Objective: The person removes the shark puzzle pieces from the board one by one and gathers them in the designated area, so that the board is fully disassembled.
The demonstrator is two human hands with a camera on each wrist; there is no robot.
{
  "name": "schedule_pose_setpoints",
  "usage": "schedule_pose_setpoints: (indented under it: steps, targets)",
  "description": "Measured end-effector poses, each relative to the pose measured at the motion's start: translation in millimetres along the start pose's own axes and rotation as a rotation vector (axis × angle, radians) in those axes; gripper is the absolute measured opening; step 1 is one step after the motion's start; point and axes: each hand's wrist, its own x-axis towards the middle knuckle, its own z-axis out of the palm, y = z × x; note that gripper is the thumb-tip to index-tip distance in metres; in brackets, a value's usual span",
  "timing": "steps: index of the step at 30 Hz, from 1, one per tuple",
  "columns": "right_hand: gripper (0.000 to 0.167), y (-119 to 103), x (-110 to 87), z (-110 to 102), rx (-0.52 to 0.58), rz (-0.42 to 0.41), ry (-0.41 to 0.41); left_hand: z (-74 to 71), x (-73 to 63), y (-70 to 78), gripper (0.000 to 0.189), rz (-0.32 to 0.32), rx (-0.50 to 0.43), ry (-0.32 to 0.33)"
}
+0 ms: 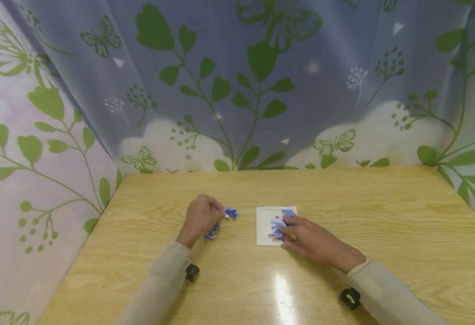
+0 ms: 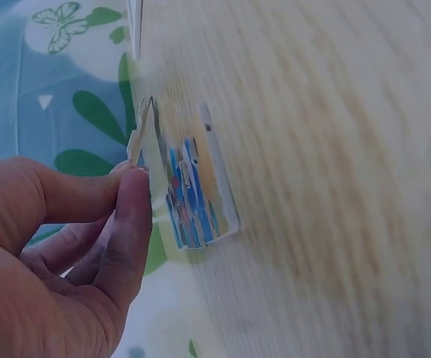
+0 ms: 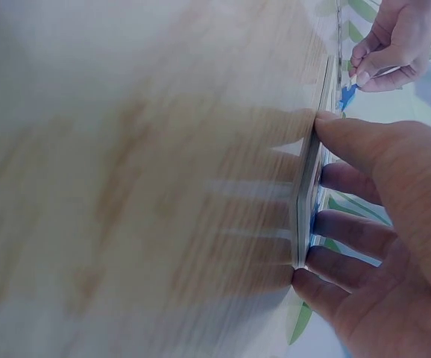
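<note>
My left hand pinches a blue jigsaw puzzle piece between thumb and fingertips, above the table. In the left wrist view the held piece is seen nearly edge-on. Several loose puzzle pieces lie just below this hand, partly hidden by it. A square white puzzle tray is to the right, with blue and brown pieces inside it. Across its right side rests my right hand, fingers extended and spread over the pieces. The right wrist view shows thumb and fingertips touching the tray's edge.
The wooden table has a light grain and a bright glare spot near the front. Behind it hangs a blue curtain with green leaves and butterflies. Dark wrist devices sit below both sleeves, one at the right wrist.
</note>
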Motion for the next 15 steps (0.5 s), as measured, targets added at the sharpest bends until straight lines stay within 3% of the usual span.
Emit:
schedule_pose_setpoints:
  steps: [8,15]
  targets:
    - [0.042,0.5,-0.4,-0.1,0.007,-0.003,0.001,0.4,-1.4,-1.8,0.003,0.044,0.014,0.012]
    - [0.043,0.6,-0.8,-0.1,0.008,0.003,-0.004,0.0,-1.6,-1.9,0.004,0.038,0.031,0.016]
